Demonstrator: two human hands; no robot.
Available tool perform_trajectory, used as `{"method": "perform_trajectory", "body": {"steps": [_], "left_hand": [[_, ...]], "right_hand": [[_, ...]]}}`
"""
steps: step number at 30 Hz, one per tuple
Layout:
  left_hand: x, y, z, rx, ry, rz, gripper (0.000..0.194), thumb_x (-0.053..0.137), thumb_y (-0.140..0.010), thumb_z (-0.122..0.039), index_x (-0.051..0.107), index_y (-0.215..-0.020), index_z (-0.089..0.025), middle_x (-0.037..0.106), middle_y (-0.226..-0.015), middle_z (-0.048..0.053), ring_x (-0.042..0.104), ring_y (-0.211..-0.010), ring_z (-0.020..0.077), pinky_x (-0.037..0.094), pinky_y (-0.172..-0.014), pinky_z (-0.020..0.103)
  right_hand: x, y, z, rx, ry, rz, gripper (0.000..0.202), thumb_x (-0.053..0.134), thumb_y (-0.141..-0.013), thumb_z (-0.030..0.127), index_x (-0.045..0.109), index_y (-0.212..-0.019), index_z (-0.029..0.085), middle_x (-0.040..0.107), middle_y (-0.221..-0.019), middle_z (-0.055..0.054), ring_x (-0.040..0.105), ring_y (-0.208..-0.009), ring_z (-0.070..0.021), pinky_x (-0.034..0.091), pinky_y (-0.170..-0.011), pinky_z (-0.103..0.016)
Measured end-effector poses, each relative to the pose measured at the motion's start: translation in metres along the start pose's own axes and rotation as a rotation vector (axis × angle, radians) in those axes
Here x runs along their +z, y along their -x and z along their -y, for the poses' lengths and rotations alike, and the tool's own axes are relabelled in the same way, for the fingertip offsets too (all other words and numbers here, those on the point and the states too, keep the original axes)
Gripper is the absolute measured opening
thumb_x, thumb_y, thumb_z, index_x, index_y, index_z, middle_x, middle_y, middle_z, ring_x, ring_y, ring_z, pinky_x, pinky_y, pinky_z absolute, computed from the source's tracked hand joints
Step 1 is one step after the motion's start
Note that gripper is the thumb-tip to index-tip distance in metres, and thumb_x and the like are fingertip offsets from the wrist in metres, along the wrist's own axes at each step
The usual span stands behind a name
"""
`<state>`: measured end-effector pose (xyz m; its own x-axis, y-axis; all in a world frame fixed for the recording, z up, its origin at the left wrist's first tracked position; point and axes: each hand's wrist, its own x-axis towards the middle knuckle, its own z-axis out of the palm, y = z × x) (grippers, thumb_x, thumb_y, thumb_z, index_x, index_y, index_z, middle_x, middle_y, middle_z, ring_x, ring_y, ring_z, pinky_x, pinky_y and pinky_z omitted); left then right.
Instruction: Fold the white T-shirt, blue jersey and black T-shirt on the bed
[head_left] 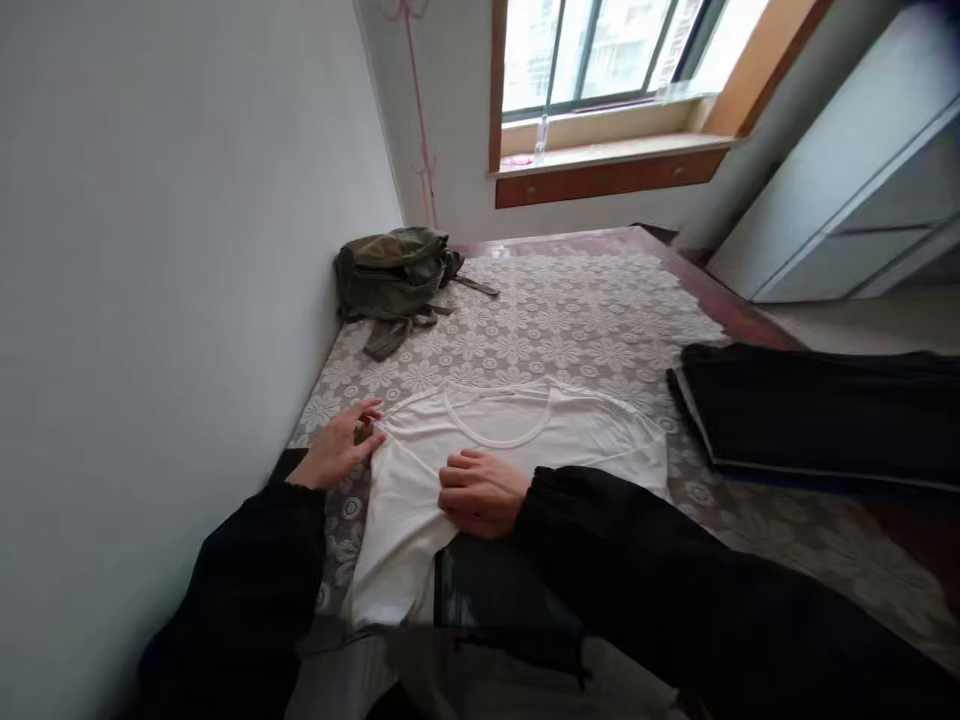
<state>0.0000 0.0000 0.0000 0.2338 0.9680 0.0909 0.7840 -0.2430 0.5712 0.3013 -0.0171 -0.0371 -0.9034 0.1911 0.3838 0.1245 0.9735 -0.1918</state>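
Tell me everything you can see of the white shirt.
The white shirt looks thin and lies spread mostly flat, lightly creased, on the floral cloth, its round, banded neckline at the far end. The left hand is at its left shoulder edge; the right hand rests curled on it below the neckline. A black sleeve hides part of it.

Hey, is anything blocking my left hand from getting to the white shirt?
Nothing visible does. Your left hand is right at the edge of the white shirt, on its left side in the picture. The dark green backpack lies farther off, toward the window, not between them.
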Motion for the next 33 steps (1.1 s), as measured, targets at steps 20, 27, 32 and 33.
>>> {"method": "perform_trajectory", "body": {"steps": [20, 27, 32, 33], "left_hand": [[0.087, 0.229, -0.057, 0.195, -0.309, -0.631, 0.015, 0.063, -0.091, -0.015, 0.066, -0.103, -0.023, 0.073, -0.100, 0.006, 0.069, -0.095, 0.0233, 0.052, -0.084, 0.038], [0.080, 0.234, -0.044, 0.291, -0.284, -0.674, 0.022, 0.058, -0.092, -0.006, 0.067, -0.101, -0.024, 0.070, -0.094, 0.004, 0.068, -0.089, 0.0190, 0.053, -0.081, 0.034], [0.084, 0.237, -0.033, 0.251, -0.300, -0.750, 0.018, 0.059, -0.092, -0.009, 0.066, -0.100, -0.023, 0.069, -0.095, 0.004, 0.067, -0.089, 0.0196, 0.053, -0.081, 0.036], [0.085, 0.237, -0.032, 0.224, -0.298, -0.767, 0.016, 0.059, -0.093, -0.011, 0.066, -0.100, -0.023, 0.069, -0.095, 0.005, 0.066, -0.089, 0.0201, 0.053, -0.082, 0.037]], "right_hand": [[-0.009, -0.021, 0.095, -0.049, 0.047, 0.223, 0.023, 0.063, -0.091, 0.031, 0.061, -0.110, 0.019, 0.064, -0.108, -0.008, 0.051, -0.098, -0.0236, 0.035, -0.077, -0.037], [0.013, -0.014, 0.128, 0.108, 0.034, 0.160, 0.024, 0.062, -0.092, 0.034, 0.060, -0.110, 0.019, 0.063, -0.112, -0.008, 0.050, -0.102, -0.0244, 0.036, -0.082, -0.039], [0.016, -0.014, 0.138, 0.129, -0.028, 0.134, 0.029, 0.063, -0.092, 0.036, 0.058, -0.116, 0.020, 0.063, -0.116, -0.008, 0.050, -0.106, -0.0242, 0.037, -0.086, -0.039], [0.016, -0.014, 0.138, 0.139, -0.044, 0.125, 0.030, 0.063, -0.092, 0.036, 0.058, -0.117, 0.020, 0.063, -0.118, -0.007, 0.051, -0.107, -0.0241, 0.037, -0.087, -0.039]]}}
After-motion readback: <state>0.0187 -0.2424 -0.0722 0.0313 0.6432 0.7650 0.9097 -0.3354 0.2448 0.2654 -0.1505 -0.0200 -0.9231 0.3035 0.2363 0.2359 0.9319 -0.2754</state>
